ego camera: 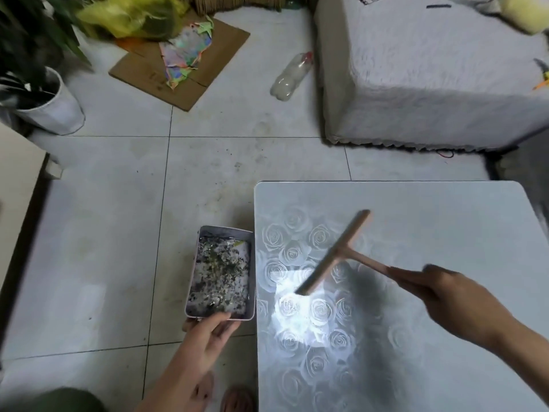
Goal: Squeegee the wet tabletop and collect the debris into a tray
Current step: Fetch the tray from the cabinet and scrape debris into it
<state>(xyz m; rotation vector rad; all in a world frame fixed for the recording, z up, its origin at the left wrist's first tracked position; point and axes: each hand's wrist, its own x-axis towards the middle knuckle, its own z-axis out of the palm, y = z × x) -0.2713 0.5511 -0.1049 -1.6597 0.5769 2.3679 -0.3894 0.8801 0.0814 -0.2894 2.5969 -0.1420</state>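
Head-cam view looking down, wide angle.

Lower right: pale glossy tabletop w/ embossed rose pattern, rounded far corners, bright glare patch near its left edge. Over it, a pinkish T-shaped squeegee, tilted, blade running diagonally from far right to near left. Lower end of blade at the glare patch; contact w/ surface impossible to tell, too blurred. R hand reaching in from the right, fingers wrapped round the end of the squeegee handle in a closed hold, forearm trailing off to the frame's right edge.

Just beside the table's left edge, held over the floor: rectangular tray w/ light walls, long side parallel to the table edge. Right wall touching the edge or v. close to it, can't tell which. Inside, wet dark-grey and greenish debris spread over most of the bottom. L hand at bottom centre, gripping the tray's near short end, thumb over the rim, other fingers underneath and mostly hidden.

Elsewhere: grey tiled floor w/ dirt smudges. Further back, clear plastic bottle lying on its side. Left of that, flat cardboard sheet w/ crumpled multicoloured paper on top, yellow plastic bag behind. Far left, white plant pot w/ dark leaves. Top right, large furniture block under a white textured cover.
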